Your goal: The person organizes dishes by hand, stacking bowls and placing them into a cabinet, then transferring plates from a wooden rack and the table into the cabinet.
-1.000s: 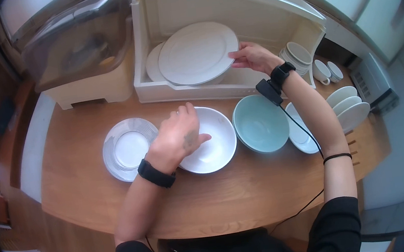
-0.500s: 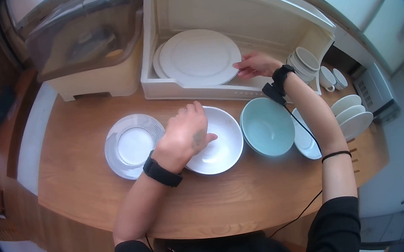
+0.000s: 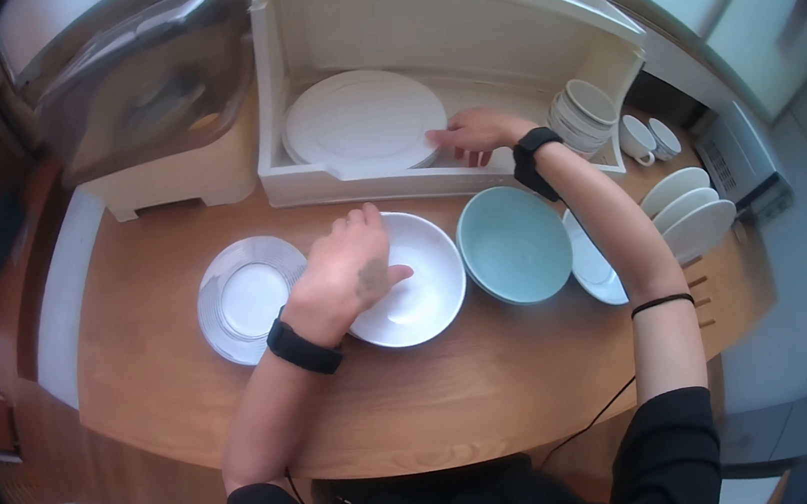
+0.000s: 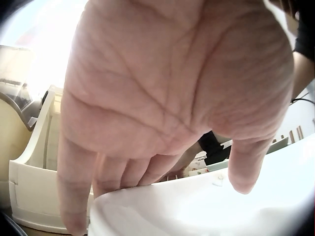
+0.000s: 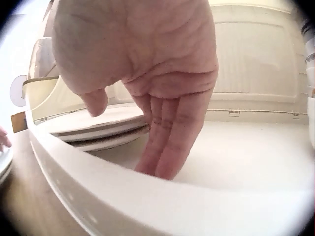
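Large white plates (image 3: 362, 121) lie stacked at the left inside a cream open-fronted box (image 3: 355, 185). My right hand (image 3: 484, 131) is at the stack's right edge; in the right wrist view the hand (image 5: 147, 73) has its fingers extended downward beside the plates (image 5: 93, 120), thumb above them. Whether the fingertips touch the plates is hard to tell. Over the left rim of a white bowl (image 3: 428, 289) lies my left hand (image 3: 340, 270), fingers loosely extended; the left wrist view shows that hand (image 4: 162, 88) above the bowl (image 4: 197, 206), fingers outside its rim and thumb over the inside.
A glass plate (image 3: 253, 301) lies left of the bowl, a pale green bowl (image 3: 513, 243) to its right, then a white dish (image 3: 591, 264) and racked plates (image 3: 698, 226). Stacked cups (image 3: 583, 114) stand in the box; mugs (image 3: 636, 138) stand outside. A lidded container (image 3: 171, 160) is back left.
The top plate, earlier tilted and held by my right hand, now lies flat on the stack. My right hand has lowered and loosened its fingers. My left hand stays at the bowl.
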`<state>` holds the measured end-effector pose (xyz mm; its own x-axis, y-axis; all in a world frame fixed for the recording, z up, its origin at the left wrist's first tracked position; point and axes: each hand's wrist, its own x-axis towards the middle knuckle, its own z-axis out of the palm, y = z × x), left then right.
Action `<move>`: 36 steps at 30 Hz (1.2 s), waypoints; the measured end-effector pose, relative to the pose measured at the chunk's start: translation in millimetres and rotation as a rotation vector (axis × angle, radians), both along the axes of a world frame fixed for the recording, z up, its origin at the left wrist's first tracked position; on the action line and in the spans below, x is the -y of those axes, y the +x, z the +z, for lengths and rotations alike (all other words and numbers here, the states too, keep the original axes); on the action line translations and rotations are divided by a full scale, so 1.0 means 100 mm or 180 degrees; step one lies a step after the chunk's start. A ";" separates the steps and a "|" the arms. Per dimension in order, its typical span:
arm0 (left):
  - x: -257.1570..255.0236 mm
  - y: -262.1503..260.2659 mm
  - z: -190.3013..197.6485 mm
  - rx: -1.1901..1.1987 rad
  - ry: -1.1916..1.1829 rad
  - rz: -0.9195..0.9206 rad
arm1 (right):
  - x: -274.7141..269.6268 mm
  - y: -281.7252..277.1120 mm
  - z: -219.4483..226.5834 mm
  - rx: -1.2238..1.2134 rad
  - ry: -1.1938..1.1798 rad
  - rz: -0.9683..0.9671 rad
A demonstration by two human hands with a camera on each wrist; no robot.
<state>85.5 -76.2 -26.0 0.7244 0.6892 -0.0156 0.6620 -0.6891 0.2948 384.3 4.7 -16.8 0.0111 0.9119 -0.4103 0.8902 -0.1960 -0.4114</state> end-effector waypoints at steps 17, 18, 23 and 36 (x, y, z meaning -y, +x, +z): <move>-0.10 -0.07 -0.04 0.0005 0.0186 -0.0399 | 2.16 0.44 1.32 0.1314 0.2490 0.0695; -0.10 -0.06 -0.04 -0.0029 0.0180 -0.0329 | 2.44 0.57 1.44 0.1176 0.2468 0.0323; -0.07 -0.03 0.02 -0.0153 0.0079 -0.0179 | 3.29 1.44 1.54 0.2436 0.1133 -0.0696; -0.16 -0.07 -0.15 -0.0028 0.0375 -0.0433 | 3.50 1.68 1.69 0.2256 0.1342 -0.0711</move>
<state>78.1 -60.4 -40.9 0.8112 0.5824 0.0528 0.5626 -0.8018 0.2014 552.5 -344.9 152.7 0.3348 0.9326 0.1347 0.9234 -0.3532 0.1502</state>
